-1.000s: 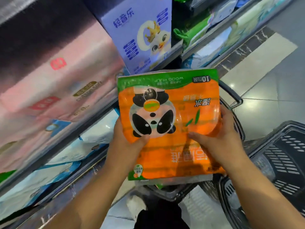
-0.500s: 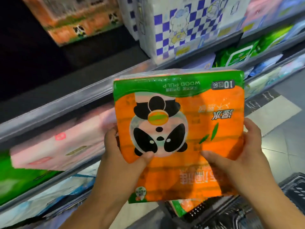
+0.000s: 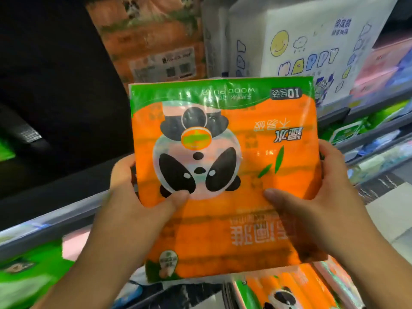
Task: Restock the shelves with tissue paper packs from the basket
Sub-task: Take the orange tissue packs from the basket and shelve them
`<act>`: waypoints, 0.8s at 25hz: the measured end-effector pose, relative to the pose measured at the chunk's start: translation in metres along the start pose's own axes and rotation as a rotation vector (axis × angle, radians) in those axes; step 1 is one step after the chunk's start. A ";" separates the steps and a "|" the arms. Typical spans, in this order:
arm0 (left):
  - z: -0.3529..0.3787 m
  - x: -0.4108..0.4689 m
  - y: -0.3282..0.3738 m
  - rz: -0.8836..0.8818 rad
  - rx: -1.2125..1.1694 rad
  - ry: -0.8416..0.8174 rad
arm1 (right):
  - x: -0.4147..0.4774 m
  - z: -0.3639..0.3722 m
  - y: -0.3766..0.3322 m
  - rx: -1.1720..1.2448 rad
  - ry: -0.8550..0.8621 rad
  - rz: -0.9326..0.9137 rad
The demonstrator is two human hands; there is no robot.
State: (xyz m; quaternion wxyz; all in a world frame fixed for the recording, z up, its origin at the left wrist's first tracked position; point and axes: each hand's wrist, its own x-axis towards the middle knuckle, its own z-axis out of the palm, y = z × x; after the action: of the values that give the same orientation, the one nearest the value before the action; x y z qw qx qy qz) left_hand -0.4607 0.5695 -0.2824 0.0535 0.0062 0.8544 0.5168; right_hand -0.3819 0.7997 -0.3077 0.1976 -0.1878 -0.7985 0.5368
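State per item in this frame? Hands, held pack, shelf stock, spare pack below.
left hand: gripping the pack's left edge
right hand: gripping the pack's right edge
orange panda pack: held up, print upside down
matching orange stack: shelved
white pack: shelved upright
second panda pack: lying below, untouched

The held pack (image 3: 225,175) sits before the shelf (image 3: 51,221), another pack (image 3: 287,291) apparently below it.

Orange pack (image 3: 225,175) raised from basket level to upper shelf.
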 end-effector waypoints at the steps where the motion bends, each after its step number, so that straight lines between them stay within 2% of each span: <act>1: -0.007 0.008 0.001 0.022 0.008 0.030 | 0.005 0.006 -0.007 -0.004 -0.005 -0.014; 12: -0.084 0.069 0.019 0.176 0.055 0.105 | 0.042 0.066 -0.075 -0.024 -0.020 -0.172; 20: -0.101 0.092 0.017 0.200 0.018 0.229 | 0.092 0.088 -0.109 -0.059 -0.171 -0.270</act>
State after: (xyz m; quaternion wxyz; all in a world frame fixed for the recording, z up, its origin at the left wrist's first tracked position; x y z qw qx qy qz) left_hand -0.5629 0.4940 -0.2292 -0.0960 0.0326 0.8546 0.5092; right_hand -0.5155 0.7402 -0.2263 0.1936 -0.0379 -0.8457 0.4958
